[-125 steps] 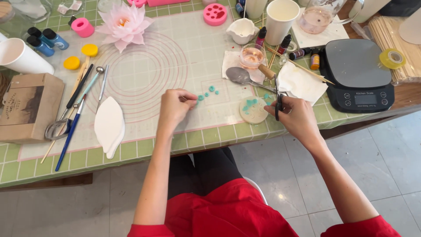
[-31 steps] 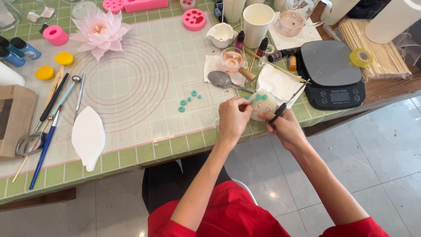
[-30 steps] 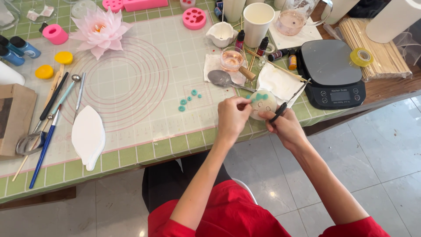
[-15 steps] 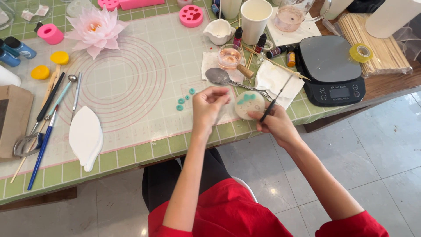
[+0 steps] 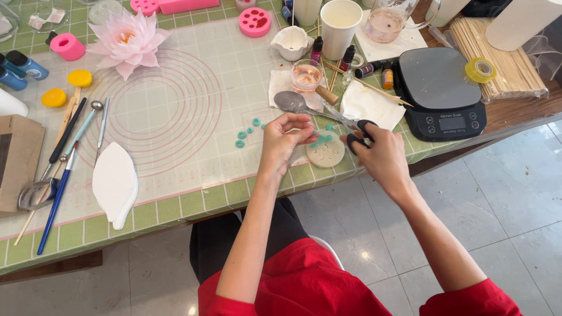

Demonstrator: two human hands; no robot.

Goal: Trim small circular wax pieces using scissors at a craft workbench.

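Left hand pinches a tiny teal clay piece; right hand grips black-handled scissors. Snip slowly — just beside the fingertips, over the round cream disc.

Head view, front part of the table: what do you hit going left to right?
Cardboard box → blue-handled tool → white leaf-shaped piece → small teal pieces → left hand → right hand holding scissors → black kitchen scale.

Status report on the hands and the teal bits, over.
Left hand pinching something too small to make out. Right hand gripping black-handled scissors. Teal pieces loose on the mat. Metal spoon just beyond the hands.
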